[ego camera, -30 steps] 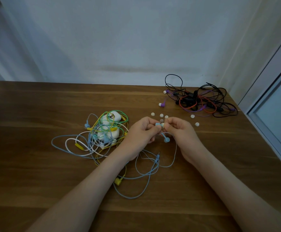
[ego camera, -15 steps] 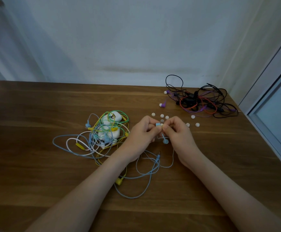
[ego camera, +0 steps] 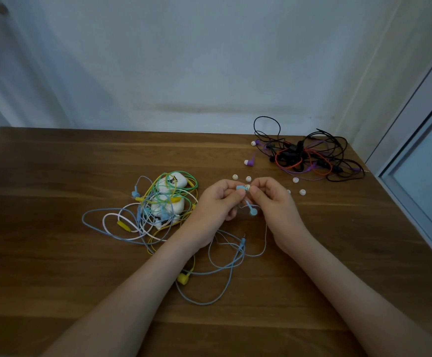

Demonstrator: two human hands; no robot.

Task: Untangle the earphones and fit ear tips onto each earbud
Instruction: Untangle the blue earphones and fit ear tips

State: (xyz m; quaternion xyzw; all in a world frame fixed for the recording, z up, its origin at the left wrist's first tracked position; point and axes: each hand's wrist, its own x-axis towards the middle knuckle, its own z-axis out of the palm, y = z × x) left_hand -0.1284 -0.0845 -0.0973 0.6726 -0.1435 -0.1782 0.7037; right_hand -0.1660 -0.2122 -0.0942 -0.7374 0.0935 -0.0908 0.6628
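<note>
My left hand pinches a light blue earbud above the table. My right hand pinches a white ear tip against the earbud's end. A second blue earbud hangs between my hands on its cable. The blue cable loops over the table beneath my wrists, ending in a jack plug. Several loose white ear tips lie just beyond my hands.
A tangle of green, yellow, white and blue earphones with white cases lies left of my hands. A pile of black, orange and purple earphones sits at the far right. A yellow earbud lies near my left forearm. The table's right edge runs along a window frame.
Both hands have stayed together working the ear tip against the blue earbud; they shifted only slightly. The hanging earbud swung a little.
</note>
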